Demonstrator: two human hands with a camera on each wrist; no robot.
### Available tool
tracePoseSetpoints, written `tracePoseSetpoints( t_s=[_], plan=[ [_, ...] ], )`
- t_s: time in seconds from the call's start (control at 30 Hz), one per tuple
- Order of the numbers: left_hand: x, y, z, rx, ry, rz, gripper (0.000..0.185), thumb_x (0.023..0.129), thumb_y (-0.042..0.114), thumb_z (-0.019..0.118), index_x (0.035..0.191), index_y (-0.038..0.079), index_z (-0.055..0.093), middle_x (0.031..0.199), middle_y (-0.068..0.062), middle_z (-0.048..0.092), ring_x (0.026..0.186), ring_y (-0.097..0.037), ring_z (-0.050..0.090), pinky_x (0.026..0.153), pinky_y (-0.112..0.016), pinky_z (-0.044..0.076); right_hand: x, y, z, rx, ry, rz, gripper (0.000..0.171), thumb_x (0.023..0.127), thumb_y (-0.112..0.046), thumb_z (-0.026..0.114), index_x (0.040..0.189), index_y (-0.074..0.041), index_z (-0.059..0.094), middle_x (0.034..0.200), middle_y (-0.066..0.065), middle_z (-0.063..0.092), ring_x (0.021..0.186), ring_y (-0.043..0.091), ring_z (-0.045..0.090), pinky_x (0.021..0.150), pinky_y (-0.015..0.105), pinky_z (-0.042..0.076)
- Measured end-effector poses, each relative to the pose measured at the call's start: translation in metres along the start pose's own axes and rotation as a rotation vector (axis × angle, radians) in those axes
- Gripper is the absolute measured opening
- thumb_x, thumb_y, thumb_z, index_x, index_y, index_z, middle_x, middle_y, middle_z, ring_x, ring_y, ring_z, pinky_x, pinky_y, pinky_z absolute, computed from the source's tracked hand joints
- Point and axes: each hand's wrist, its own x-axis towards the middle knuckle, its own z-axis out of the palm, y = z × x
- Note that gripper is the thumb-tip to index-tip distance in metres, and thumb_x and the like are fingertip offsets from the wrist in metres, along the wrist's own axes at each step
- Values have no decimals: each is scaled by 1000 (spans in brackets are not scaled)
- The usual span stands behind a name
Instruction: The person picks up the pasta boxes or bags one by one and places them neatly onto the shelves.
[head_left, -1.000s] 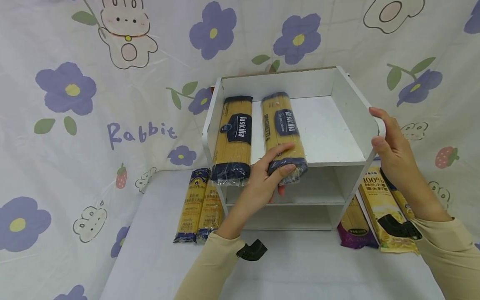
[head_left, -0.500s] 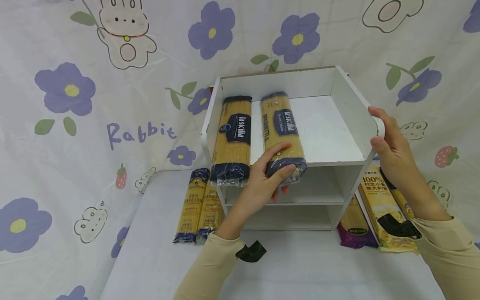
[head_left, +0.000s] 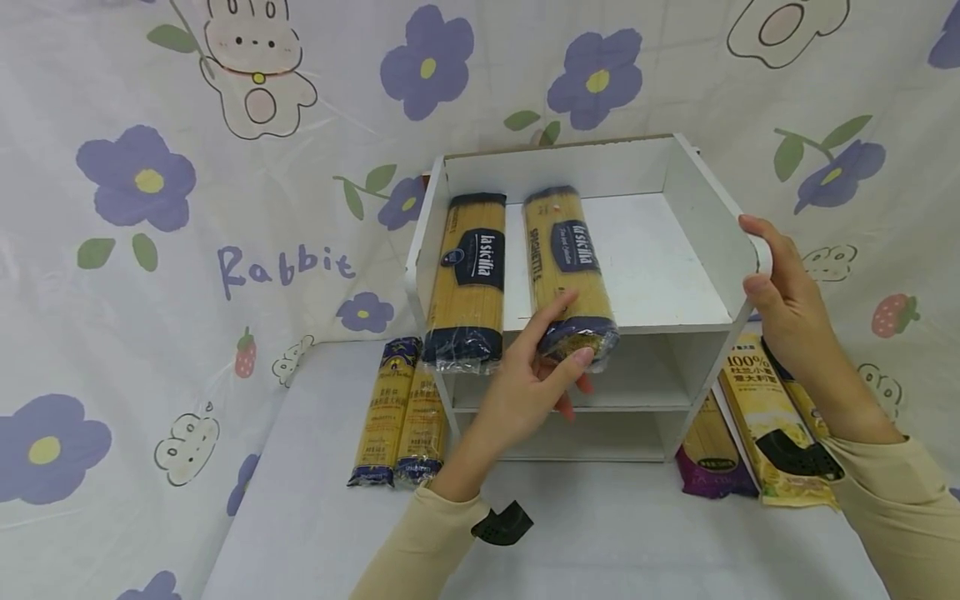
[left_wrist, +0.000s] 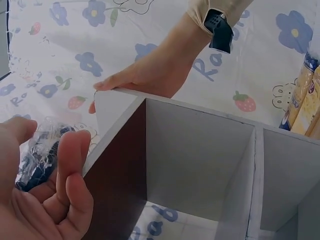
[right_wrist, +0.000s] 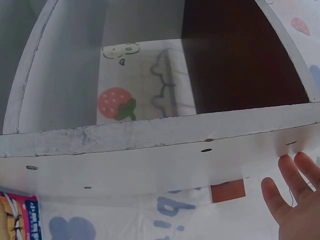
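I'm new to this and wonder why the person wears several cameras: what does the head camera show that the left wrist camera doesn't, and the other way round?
Only the head view shows the two spaghetti packs lying whole on the top shelf, the left one untouched, and more pasta packs on the table either side of the rack. Only the left wrist view looks into the rack's bare compartments from the front and shows the inside of the left hand's fingers. Both show the white rack, the right hand on its side panel, and the left hand at the near end of the right spaghetti pack.
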Motion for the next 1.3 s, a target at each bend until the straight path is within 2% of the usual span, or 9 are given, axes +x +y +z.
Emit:
tracePoseSetpoints(
  t_s=[0.1,0.27,0.43,0.53,0.63,0.77,0.9,1.03,1.3],
  plan=[
    [-4,0,1,33,8,-4,62,101,21,57,151,45,30,82,-26,69,47,-26,59,49,-43,55,-1,0,0,2,5,8,53,105,-22,43,156,-26,29,155,-8,31,133,8,40,109,24,35],
    [-12,1,4,103,34,3,61,101,23,57,151,46,30,80,-21,71,48,-23,61,50,-41,55,-1,1,0,-5,10,8,53,105,-22,43,156,-26,29,155,-7,32,133,7,40,109,23,35],
    [-24,2,6,192,58,58,58,101,25,57,151,43,32,73,-10,71,43,-18,58,43,-29,48,-2,1,0,-15,7,17,53,105,-21,43,156,-27,29,159,-5,30,135,6,39,113,26,34],
    [-31,4,7,229,59,113,54,102,23,56,150,36,37,68,-7,69,40,-10,53,39,-25,43,-1,1,-1,-9,2,7,53,105,-22,43,156,-26,28,159,-4,30,135,6,40,111,25,35],
    [-36,7,7,243,50,170,46,102,19,55,146,27,45,68,-8,69,43,-4,54,41,-24,47,-1,1,-1,-7,2,-5,53,105,-22,43,156,-25,28,158,-5,31,133,6,41,110,23,35],
    [-38,9,7,205,41,209,35,101,14,55,136,14,57,82,-13,72,58,-7,66,51,-25,55,-1,1,-1,-18,4,-9,53,105,-21,43,156,-24,28,158,-5,30,133,5,41,108,21,36],
    [-38,11,6,80,12,141,34,101,12,55,134,10,59,106,-19,70,81,-14,74,64,-30,59,-1,1,0,-17,1,-7,53,105,-19,42,156,-24,27,159,-5,30,133,6,41,107,20,37],
    [-37,13,5,-15,-18,61,39,100,12,56,139,10,55,122,-19,65,99,-10,71,75,-29,60,-1,1,0,-3,3,-6,53,106,-19,42,156,-24,28,157,-6,31,132,7,40,106,20,36],
    [-38,19,3,-26,-42,4,55,97,13,61,149,16,42,139,-14,56,126,-23,57,96,-25,54,-1,-2,1,-17,4,-3,53,105,-19,42,156,-25,28,157,-6,31,132,6,41,107,19,37]
  ],
)
